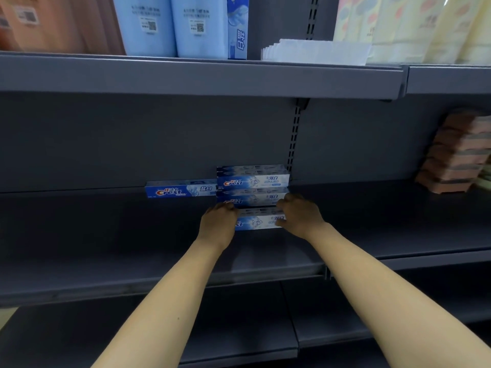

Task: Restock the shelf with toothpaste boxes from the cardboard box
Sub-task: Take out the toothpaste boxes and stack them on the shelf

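Left hand and right hand each grip one end of a toothpaste box on the shelf, before a stack of two boxes; a fourth box lies left, along the back edge.

Both bare forearms reach forward, roughly parallel, wrists straight. Left hand and right hand sit level, palms facing inward, fingers curled forward at opposite ends of one toothpaste box, seemingly gripping it; fingertips hidden.
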Demonstrator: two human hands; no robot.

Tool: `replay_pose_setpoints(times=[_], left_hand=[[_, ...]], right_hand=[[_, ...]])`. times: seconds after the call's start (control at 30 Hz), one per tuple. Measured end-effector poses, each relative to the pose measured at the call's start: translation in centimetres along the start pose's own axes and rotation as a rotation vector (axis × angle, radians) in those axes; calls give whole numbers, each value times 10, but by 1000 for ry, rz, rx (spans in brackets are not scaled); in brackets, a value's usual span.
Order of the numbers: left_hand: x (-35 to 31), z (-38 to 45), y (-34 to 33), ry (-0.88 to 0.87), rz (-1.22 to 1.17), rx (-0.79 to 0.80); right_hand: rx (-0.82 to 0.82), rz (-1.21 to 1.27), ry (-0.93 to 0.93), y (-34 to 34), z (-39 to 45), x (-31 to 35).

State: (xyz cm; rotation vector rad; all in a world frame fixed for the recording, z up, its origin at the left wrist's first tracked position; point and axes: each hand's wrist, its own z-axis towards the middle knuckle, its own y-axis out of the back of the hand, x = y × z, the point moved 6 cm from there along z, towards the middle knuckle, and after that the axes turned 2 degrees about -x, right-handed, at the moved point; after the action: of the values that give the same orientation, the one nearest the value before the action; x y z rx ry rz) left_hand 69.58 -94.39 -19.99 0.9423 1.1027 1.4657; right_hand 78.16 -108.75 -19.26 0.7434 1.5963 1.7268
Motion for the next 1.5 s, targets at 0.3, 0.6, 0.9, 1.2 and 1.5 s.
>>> replay_pose_setpoints(times=[0.3, 0.6, 0.9, 1.2, 1.5], left_hand=[[-2, 16, -9, 103, 48, -37], [2, 33, -16, 121, 16, -64], [3, 45, -17, 64, 64, -43], [1, 28, -20, -19, -23, 141], [-44, -34, -5, -62, -76, -40]], right_hand=[[-60, 59, -49, -8, 18, -4], [-99, 52, -76, -15, 36, -8], [-90, 48, -113, -17, 44, -10], [-110, 59, -108, -26, 32, -4], [-400, 189, -79, -23, -34, 13]])
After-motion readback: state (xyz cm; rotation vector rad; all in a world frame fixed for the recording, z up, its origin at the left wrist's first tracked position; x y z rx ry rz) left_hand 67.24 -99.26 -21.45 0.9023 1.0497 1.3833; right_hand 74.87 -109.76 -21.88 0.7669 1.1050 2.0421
